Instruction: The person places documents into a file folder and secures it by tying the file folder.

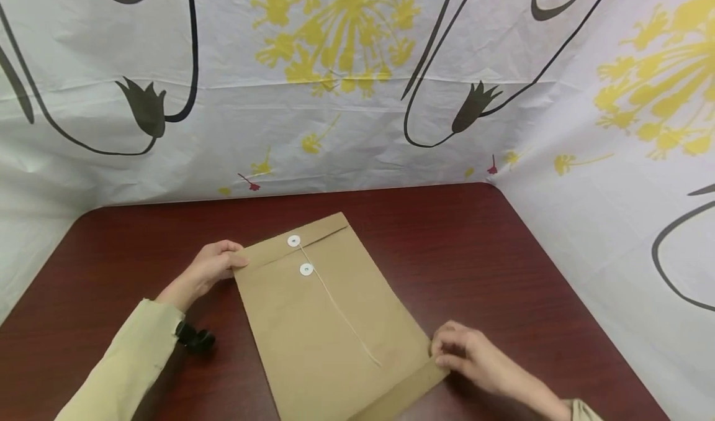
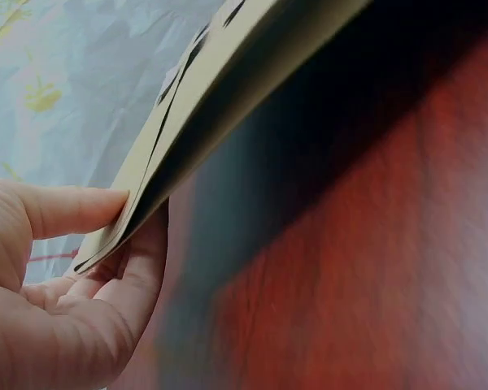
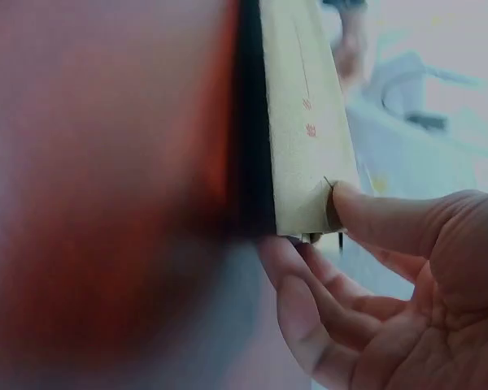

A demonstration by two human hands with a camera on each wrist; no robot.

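Observation:
A brown kraft paper envelope (image 1: 329, 321) with a string closure is held at a slant over the table. Two white button discs (image 1: 306, 269) sit near its flap (image 1: 296, 238), and a pale string (image 1: 341, 312) trails down from them. My left hand (image 1: 211, 266) pinches the upper left corner, thumb on one face and fingers behind, as the left wrist view shows. My right hand (image 1: 469, 353) pinches the lower right corner, where the bottom edge is folded. Red printed marks (image 3: 311, 128) show on the envelope in the right wrist view.
The dark red wooden table (image 1: 447, 241) lies under the envelope. A white cloth (image 1: 346, 141) with yellow and grey flower prints hangs behind it and along the right side. A black strap piece (image 1: 194, 337) is at the left wrist.

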